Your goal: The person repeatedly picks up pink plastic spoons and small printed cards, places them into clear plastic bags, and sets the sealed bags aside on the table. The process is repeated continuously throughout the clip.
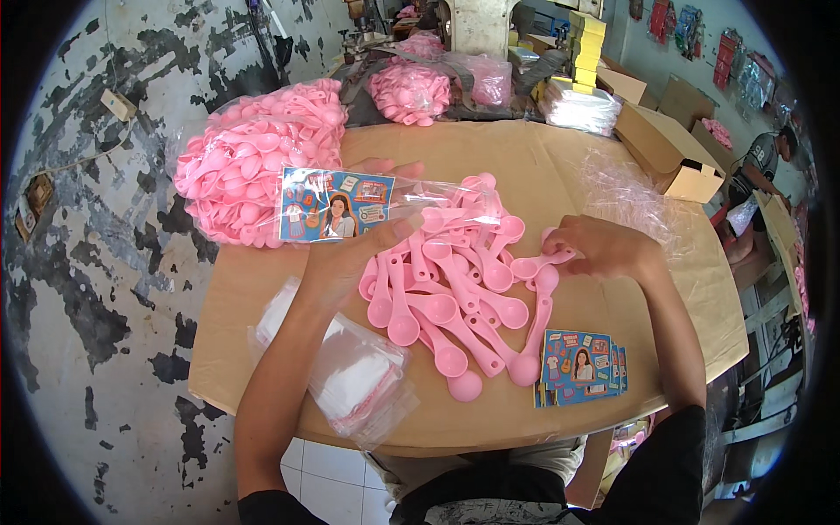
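My left hand (350,249) grips a clear plastic bag (455,198) with a blue printed card (337,206) inside, its thumb in front and its fingers behind. The bag's transparent end stretches right, over a loose pile of pink measuring spoons (437,306). At the pile's right edge, my right hand (604,245) is closed on the handle of a pink measuring spoon (529,265); its fingertips are partly hidden. A stack of blue printed cards (577,367) lies below that hand. Near my left forearm rests a stack of clear plastic bags (357,376).
A large bag of pink spoons (262,157) stands at the table's far left, with a smaller pink-filled bag (409,92) behind. At the far right are crumpled clear film (630,192), an open cardboard box (669,153) and stacked yellow boxes (584,52). Another person (759,171) sits beyond.
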Tool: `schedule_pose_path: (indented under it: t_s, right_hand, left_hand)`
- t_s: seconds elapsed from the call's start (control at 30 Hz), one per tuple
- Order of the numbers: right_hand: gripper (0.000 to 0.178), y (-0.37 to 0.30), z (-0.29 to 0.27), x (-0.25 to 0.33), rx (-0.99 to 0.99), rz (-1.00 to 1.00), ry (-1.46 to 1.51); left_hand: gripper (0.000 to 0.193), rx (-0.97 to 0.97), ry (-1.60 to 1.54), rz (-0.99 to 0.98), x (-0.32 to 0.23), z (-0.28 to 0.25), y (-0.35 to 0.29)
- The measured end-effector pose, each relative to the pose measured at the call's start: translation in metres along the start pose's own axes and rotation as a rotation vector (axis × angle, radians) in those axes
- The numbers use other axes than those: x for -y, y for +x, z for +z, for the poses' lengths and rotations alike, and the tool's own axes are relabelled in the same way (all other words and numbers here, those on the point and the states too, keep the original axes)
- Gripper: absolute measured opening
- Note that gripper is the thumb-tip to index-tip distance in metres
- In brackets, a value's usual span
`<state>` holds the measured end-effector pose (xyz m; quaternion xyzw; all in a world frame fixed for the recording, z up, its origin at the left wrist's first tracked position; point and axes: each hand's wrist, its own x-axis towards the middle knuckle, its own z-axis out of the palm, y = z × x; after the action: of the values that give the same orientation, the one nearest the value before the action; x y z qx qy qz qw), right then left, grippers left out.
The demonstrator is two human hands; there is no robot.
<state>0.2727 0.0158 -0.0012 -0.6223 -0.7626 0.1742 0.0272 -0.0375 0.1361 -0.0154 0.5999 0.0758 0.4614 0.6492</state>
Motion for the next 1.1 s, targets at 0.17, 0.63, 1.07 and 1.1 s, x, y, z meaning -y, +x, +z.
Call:
schedule_pose_path:
  t_s: [0.17, 0.63, 1.07, 1.1]
  right_hand:
    - [0.024, 0.006, 0.002, -0.020, -0.117, -0.145, -0.153]
    - [0.016, -0.004, -0.016, 0.097, -0.635, -0.227, 0.495]
    - [0.014, -0.007, -0.085, 0.123, -0.995, -0.449, 0.491]
    - [0.014, -0.009, -0.089, 0.118, -0.986, -0.453, 0.523]
  left_hand:
    - [0.058, 0.044, -0.007, 0.013, 0.006, 0.000, 0.000]
    - [0.065, 0.107, -0.082, 0.094, 0.011, 0.001, -0.001]
    - [0.073, -0.097, -0.259, -0.012, 0.002, 0.008, 0.000]
    - [0.073, -0.273, -0.127, -0.003, 0.003, 0.004, 0.001]
